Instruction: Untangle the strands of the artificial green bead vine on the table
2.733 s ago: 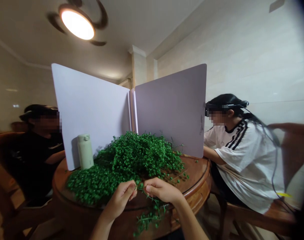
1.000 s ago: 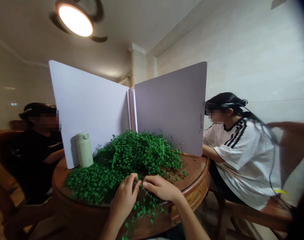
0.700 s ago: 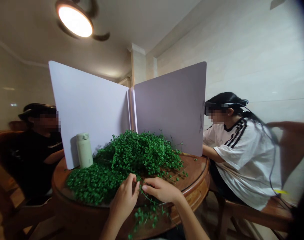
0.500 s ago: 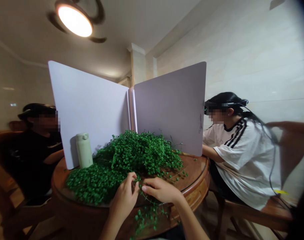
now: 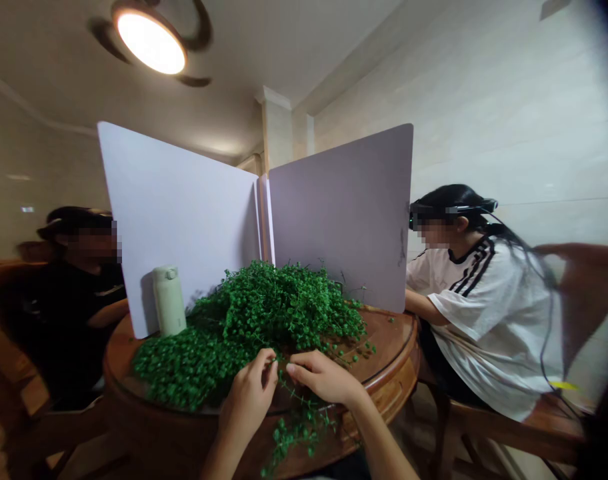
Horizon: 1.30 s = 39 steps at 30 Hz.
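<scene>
A big heap of green beaded plant sprigs (image 5: 264, 320) covers the round wooden table (image 5: 389, 347). My left hand (image 5: 248, 400) and my right hand (image 5: 321, 377) meet at the heap's near edge, fingers pinched together on a thin green sprig (image 5: 297, 427) that trails down over the table's front edge. The fingertips of both hands almost touch each other.
Two white divider boards (image 5: 334, 213) stand upright behind the heap. A pale green flask (image 5: 169, 300) stands at the left board. One person in black sits at the left (image 5: 79, 293), another in a white striped shirt at the right (image 5: 479, 313). A ceiling lamp (image 5: 151, 43) glows above.
My hands have stayed pinched at the heap's near edge. The hanging sprig has shifted a little below them, and my fingers have moved slightly along it.
</scene>
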Tool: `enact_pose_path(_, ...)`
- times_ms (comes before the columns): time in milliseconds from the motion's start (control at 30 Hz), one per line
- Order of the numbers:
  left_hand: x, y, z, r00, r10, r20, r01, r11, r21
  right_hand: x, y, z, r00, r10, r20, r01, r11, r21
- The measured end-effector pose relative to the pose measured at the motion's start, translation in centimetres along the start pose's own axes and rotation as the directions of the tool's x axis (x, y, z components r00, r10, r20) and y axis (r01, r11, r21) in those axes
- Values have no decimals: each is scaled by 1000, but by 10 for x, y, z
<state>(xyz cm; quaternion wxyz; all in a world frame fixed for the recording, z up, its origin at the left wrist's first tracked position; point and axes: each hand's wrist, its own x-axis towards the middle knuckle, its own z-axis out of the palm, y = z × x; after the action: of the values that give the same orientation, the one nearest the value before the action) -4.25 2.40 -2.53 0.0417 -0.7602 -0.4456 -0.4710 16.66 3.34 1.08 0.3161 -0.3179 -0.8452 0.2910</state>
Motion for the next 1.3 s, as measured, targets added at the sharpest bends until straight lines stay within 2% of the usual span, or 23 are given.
enact_pose_path(233, 2, -2, 2, 994, 92, -59, -89, 995, 53, 1, -3, 0, 1000, -3, 11, 3, 1000, -8)
enact_pose_path(433, 2, 0, 2, 990, 114, -78, -108, 991, 76, 1, 0, 1, 1000, -21, 16, 21, 1000, 18)
enact_pose_path(767, 1, 5, 0, 978, 71, -194, -48, 992, 120, 7, 0, -2, 990, -65, 128, 56, 996, 69)
enact_pose_path(967, 2, 7, 0, 959, 82, -273, -38, 986, 163, 10, 5, 0, 987, -71, 146, 55, 992, 110)
enact_pose_path(1300, 0, 4, 5, 949, 77, -306, -15, 980, 198, 10, 5, 1, 990, -43, 132, 26, 992, 123)
